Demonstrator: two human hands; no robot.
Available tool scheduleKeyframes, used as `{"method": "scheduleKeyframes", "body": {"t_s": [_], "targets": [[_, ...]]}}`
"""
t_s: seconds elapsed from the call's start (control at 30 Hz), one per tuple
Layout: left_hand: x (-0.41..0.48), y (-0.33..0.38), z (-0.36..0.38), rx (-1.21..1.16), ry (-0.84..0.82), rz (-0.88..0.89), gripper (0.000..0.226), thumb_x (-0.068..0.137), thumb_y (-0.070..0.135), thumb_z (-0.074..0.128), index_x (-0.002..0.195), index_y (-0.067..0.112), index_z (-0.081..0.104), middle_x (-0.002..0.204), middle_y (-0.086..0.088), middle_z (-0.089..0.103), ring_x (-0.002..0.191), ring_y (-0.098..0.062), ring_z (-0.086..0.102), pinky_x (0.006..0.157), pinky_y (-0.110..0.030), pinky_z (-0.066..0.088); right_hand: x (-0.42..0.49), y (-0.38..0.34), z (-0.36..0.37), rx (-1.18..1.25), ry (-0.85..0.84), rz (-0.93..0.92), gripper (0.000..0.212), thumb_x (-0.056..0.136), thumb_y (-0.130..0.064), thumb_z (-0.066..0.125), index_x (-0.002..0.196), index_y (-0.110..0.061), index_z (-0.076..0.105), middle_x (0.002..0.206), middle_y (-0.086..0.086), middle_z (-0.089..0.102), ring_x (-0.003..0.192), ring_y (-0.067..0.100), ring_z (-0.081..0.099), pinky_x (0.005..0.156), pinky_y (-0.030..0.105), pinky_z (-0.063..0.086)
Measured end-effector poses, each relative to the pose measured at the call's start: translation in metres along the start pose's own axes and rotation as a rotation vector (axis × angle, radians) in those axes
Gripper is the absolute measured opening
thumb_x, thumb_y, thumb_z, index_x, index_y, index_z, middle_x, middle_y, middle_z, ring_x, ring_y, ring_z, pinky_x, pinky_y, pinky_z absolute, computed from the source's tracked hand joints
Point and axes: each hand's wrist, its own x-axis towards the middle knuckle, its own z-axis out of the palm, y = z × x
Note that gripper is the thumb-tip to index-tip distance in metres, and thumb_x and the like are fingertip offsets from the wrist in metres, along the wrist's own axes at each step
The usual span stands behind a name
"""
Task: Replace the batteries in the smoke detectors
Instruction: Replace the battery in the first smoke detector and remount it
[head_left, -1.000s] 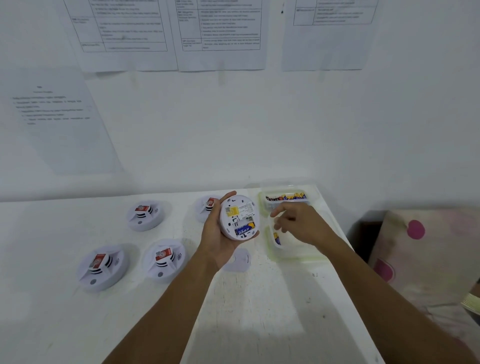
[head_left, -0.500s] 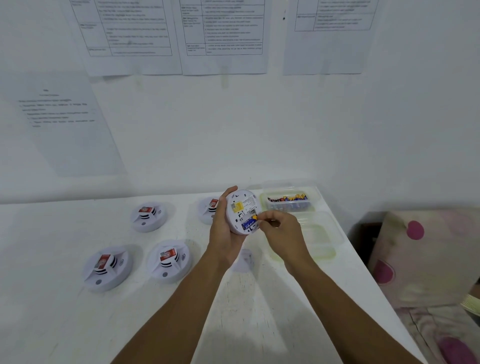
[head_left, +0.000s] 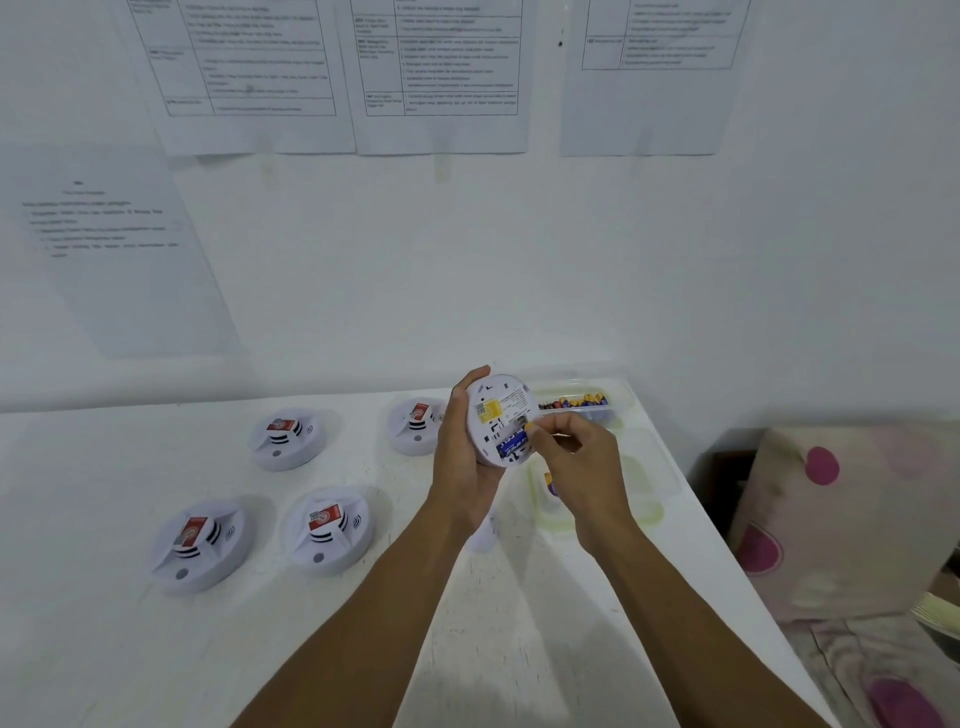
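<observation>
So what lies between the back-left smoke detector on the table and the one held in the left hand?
In the head view, another smoke detector with a red label lies there, its right edge hidden behind the left hand.

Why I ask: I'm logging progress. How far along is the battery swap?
Done: the detector's back is open, with one blue battery seated. In hand: the left hand holds it while the right hand's fingers pinch what looks like a second battery at the bay. Left: closing it up; four other detectors sit on the table, and whether they are already done cannot be told.
</observation>
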Motion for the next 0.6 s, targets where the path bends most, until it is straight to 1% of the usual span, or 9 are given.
{"method": "scheduleKeyframes", "body": {"t_s": [0.1,0.17,0.27,0.33,0.37,0.4,0.47,0.53,0.6], "targets": [[0.001,-0.005,0.000,0.002,0.006,-0.005,0.031,0.102,0.033,0.036,0.121,0.025,0.059,0.120,-0.005,0.067,0.109,-0.026,0.064,0.085,-0.040,0.057,0.000,0.000,-0.004,0.007,0.027,-0.031,0.007,0.086,-0.015,0.071,0.080,-0.017,0.069,0.084,-0.005,0.072,0.087,0.014,0.066,0.079,0.029,0.055],[0.001,-0.007,0.001,0.005,0.004,-0.017,0.031,0.100,0.034,0.038,0.121,0.026,0.060,0.122,-0.007,0.066,0.109,-0.027,0.064,0.087,-0.042,0.056,0.001,0.001,-0.004,-0.010,0.017,-0.076,0.008,0.085,-0.013,0.072,0.079,-0.016,0.067,0.083,-0.005,0.071,0.086,0.013,0.067,0.078,0.027,0.055],[0.001,-0.007,0.001,-0.002,-0.011,-0.049,0.032,0.097,0.037,0.043,0.121,0.025,0.060,0.121,-0.008,0.067,0.103,-0.026,0.067,0.087,-0.043,0.054,0.008,-0.001,-0.010,-0.002,-0.015,-0.129,0.009,0.083,-0.006,0.073,0.082,-0.012,0.067,0.083,-0.002,0.071,0.080,0.010,0.067,0.075,0.021,0.055],[0.002,-0.004,-0.002,-0.007,-0.020,-0.055,0.036,0.094,0.040,0.048,0.124,0.025,0.059,0.125,-0.009,0.065,0.109,-0.028,0.064,0.094,-0.049,0.049,0.022,-0.001,-0.024,0.003,-0.025,-0.142,0.010,0.082,-0.005,0.073,0.085,-0.013,0.068,0.083,0.000,0.071,0.077,0.008,0.065,0.073,0.017,0.051],[0.003,-0.001,-0.004,-0.010,-0.016,-0.047,0.038,0.091,0.041,0.050,0.125,0.025,0.059,0.125,-0.007,0.065,0.111,-0.028,0.062,0.098,-0.051,0.046,0.031,0.000,-0.034,-0.045,-0.042,-0.134,0.010,0.081,-0.007,0.074,0.086,-0.015,0.069,0.083,0.000,0.072,0.077,0.008,0.065,0.072,0.016,0.050],[0.004,0.001,-0.007,-0.012,-0.012,-0.037,0.040,0.089,0.041,0.051,0.125,0.025,0.059,0.123,-0.006,0.066,0.111,-0.027,0.063,0.099,-0.053,0.044,0.040,0.002,-0.044,-0.142,-0.076,-0.112,0.010,0.081,-0.009,0.074,0.086,-0.016,0.071,0.084,-0.001,0.073,0.077,0.009,0.065,0.070,0.017,0.049],[0.005,0.003,-0.013,-0.020,-0.013,-0.034,0.039,0.089,0.040,0.050,0.124,0.024,0.058,0.120,-0.005,0.067,0.106,-0.026,0.065,0.095,-0.054,0.047,0.056,0.010,-0.059,-0.429,-0.197,-0.045,0.008,0.080,-0.012,0.075,0.083,-0.019,0.071,0.083,-0.003,0.074,0.078,0.011,0.066,0.065,0.018,0.044],[0.005,0.001,-0.016,-0.021,-0.003,-0.044,0.034,0.096,0.038,0.045,0.124,0.025,0.058,0.118,-0.005,0.068,0.105,-0.026,0.066,0.089,-0.052,0.050,0.065,0.020,-0.062,-0.675,-0.325,-0.006,0.008,0.080,-0.015,0.076,0.081,-0.021,0.070,0.083,-0.006,0.073,0.078,0.009,0.065,0.062,0.016,0.042],[0.006,-0.003,-0.019,-0.021,0.027,-0.057,0.033,0.102,0.036,0.039,0.127,0.024,0.058,0.121,-0.005,0.067,0.110,-0.028,0.063,0.092,-0.054,0.048,0.069,0.027,-0.058,-0.805,-0.386,0.004,0.010,0.079,-0.018,0.077,0.080,-0.024,0.070,0.083,-0.007,0.071,0.079,0.007,0.064,0.067,0.018,0.046]]}}
